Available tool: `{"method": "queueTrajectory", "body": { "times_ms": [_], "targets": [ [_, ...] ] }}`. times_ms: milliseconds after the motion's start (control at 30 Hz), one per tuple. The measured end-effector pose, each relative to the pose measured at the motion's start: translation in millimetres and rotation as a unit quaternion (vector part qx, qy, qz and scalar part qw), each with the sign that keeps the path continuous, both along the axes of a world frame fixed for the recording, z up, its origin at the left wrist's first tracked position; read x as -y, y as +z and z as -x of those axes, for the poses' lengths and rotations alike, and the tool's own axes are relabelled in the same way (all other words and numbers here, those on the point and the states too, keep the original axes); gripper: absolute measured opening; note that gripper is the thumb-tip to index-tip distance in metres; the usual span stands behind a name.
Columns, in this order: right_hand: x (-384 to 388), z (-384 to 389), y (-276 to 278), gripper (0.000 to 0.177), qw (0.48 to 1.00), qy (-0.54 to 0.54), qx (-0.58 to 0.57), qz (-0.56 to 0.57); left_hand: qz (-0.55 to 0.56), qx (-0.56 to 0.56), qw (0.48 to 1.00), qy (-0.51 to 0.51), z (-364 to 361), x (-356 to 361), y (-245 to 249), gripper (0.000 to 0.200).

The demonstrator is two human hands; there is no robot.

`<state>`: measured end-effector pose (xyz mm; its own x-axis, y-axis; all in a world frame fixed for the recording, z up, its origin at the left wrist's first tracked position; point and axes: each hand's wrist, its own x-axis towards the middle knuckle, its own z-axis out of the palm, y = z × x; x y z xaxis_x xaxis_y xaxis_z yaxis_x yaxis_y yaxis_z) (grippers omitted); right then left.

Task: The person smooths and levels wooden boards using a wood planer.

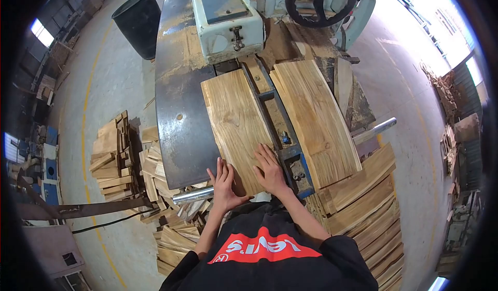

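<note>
Past the black shirt (270, 252), left hand (224, 184) and right hand (270, 170) lie open on the plank (236, 117), gripping nothing, and might slip toward the machine (225, 18).

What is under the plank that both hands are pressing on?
The plank lies flat on the dark metal machine table, which shows bare to its left. On its near end rest the left hand and right hand. The table surface directly beneath is covered.
</note>
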<state>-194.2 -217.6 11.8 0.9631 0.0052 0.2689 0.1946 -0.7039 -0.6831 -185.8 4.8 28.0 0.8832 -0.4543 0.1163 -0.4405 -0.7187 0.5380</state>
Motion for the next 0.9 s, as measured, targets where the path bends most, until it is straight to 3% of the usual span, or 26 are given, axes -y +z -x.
{"method": "queueTrajectory", "body": {
  "times_ms": [100, 900],
  "targets": [
    [-4.2, -11.3, -3.5, 0.050, 1.000, -0.009, 0.015, 0.006, 0.072, 0.004, 0.997, -0.006, -13.0, -3.3, -10.6, 0.133],
    [-11.0, -118.2, -13.7, 0.044, 0.996, -0.030, 0.078, 0.039, 0.061, 0.045, 0.997, 0.004, -118.2, -12.0, -19.0, 0.133]
  ]
}}
